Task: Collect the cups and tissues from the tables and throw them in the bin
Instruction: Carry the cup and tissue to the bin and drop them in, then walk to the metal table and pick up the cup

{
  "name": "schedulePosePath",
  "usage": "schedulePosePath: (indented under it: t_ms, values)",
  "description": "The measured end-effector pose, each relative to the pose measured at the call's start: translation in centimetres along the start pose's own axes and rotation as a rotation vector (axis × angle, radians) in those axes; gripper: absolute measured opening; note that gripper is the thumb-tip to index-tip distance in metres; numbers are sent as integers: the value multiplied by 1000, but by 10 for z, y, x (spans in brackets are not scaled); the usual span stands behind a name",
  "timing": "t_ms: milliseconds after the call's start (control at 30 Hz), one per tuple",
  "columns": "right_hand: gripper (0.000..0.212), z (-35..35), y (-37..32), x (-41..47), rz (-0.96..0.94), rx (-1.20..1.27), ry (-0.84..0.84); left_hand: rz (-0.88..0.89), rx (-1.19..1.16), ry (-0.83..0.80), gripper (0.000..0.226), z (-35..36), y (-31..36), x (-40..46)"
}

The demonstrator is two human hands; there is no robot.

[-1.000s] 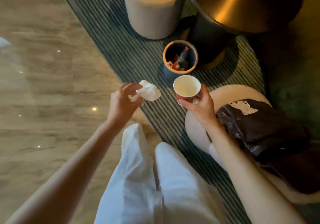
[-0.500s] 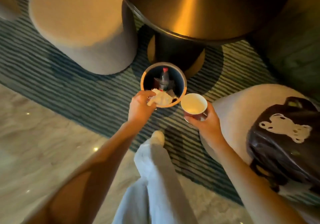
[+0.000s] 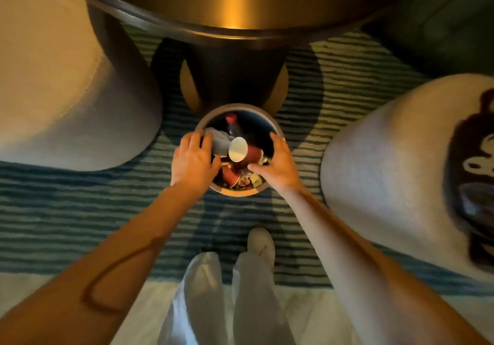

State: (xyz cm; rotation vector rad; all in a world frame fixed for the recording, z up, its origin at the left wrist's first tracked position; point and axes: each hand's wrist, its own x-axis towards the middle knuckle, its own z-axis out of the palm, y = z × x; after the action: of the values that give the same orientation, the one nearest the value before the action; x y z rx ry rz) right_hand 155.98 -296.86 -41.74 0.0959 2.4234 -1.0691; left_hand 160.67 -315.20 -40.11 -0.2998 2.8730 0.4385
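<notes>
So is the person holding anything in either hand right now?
It seems not. The red cup lies on its side in the bin, free of the right hand. The left hand is open at the rim beside a crumpled tissue.

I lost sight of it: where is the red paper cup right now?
The red paper cup lies on its side inside the bin, between both hands, just below the red-capped bottle.

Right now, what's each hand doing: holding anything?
Left hand: open, fingers spread over the bin rim, holding nothing.
Right hand: open, empty; the red cup lies in the bin.
</notes>
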Motion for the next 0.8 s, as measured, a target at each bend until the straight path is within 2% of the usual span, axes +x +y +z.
schedulePosePath:
  t_ms: [167,333,467,667,800]
  values:
    - [54,-76,-31,-90,-56,-149,251,317,176,-51,52,-87,57,-36]
    - [55,-195,-46,-225,-3,-191,584,573,262,-46,49,-179,167,-89]
    - [50,-277,-24,-323,122,-186,784,734,255,-25,47,-228,264,-142]
    - [41,-372,54,-447,324,-124,1015,951,279,-54,45,-231,421,-212]
    - [37,-433,119,-511,366,-189,1064,1059,233,-23,43,-214,530,-261]
